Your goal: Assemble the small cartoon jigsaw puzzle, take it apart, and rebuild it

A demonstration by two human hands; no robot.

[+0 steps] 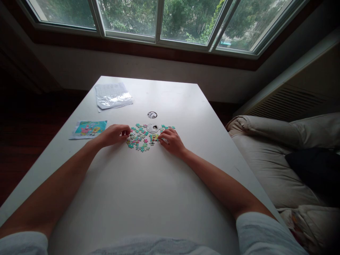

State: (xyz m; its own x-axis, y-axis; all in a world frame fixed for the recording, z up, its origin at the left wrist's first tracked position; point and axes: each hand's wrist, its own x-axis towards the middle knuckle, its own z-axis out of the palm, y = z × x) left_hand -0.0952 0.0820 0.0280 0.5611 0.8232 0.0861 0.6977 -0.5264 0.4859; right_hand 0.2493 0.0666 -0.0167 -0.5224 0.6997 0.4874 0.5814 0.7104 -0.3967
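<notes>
- Pieces (137, 139) lie mid-table, spread on white table (138, 184) by window (186, 21).
- L hand (118, 134), fingers curled, at pieces' L edge; can't tell if pinching.
- R hand (172, 141), fingers bent, at R side; grip unclear.
- Packet (91, 129) nr L hand; plastic bag (113, 95) beyond.
- Sofa (260, 159) R of table.

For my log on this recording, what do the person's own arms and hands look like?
Both the left hand and the right hand are bare, with no gloves visible. The forearms are uncovered too. A light grey, short-sleeved top shows at the upper arms; no markings can be made out on it.
</notes>
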